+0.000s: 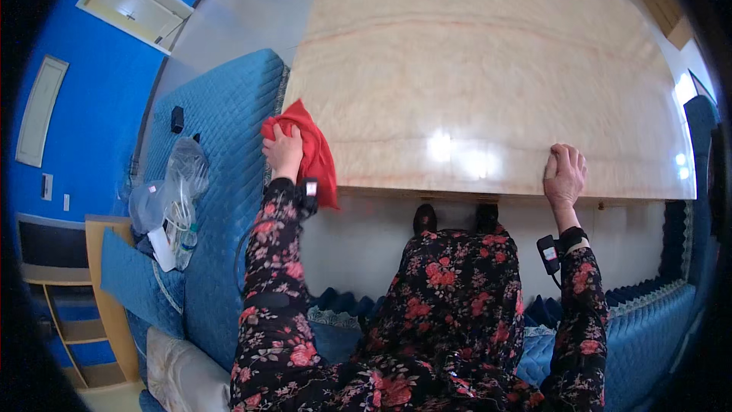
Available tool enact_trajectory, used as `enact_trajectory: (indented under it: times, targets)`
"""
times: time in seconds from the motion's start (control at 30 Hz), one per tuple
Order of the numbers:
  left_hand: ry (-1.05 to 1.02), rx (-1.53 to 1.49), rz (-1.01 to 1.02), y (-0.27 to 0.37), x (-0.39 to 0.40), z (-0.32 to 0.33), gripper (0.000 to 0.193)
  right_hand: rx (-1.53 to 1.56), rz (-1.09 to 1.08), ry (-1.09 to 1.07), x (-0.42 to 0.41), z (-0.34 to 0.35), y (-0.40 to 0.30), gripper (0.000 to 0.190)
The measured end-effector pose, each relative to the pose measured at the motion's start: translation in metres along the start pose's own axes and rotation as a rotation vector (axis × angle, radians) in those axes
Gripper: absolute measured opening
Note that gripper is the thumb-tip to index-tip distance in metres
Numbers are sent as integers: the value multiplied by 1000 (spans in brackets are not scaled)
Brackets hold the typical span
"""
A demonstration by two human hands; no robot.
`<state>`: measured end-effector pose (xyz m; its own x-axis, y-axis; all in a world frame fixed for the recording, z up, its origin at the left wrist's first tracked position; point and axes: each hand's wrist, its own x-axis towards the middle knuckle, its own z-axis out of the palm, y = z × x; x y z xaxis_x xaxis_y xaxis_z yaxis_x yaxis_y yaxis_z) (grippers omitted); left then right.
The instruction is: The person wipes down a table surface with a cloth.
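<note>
My left hand [284, 151] grips a red cloth [318, 151] at the left edge of a glossy, marble-patterned table [486, 74]. Part of the cloth lies on the tabletop, and a corner of it hangs over the near edge. On the right, my right hand [565, 174] rests on the table close to its front edge, its fingers curled together with no object seen in them. Both wrists wear black straps with small devices.
A blue quilted sofa cover [229, 103] runs along the table's left side. On it are a small black box [177, 119], clear plastic bags [186, 169] and a plastic bottle [187, 243]. A pale cushion [186, 369] lies at lower left, near wooden shelving [108, 297].
</note>
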<state>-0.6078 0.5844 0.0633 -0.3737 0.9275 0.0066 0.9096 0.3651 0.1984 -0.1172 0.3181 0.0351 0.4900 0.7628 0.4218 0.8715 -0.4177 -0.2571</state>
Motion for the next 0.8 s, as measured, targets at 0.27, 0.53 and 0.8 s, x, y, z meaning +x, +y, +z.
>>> enact_trajectory:
  times: [0.27,0.53,0.8]
  targets:
    - [140,-84,747,86,-110,36,52,11,4,-26,2,0,-1,14]
    - [125,-118,823,0,-103,10,51,4,28,6,2,-3,1,14]
    - [64,169,-134,4,11,11,63,8,-36,47,2,9,-5,13]
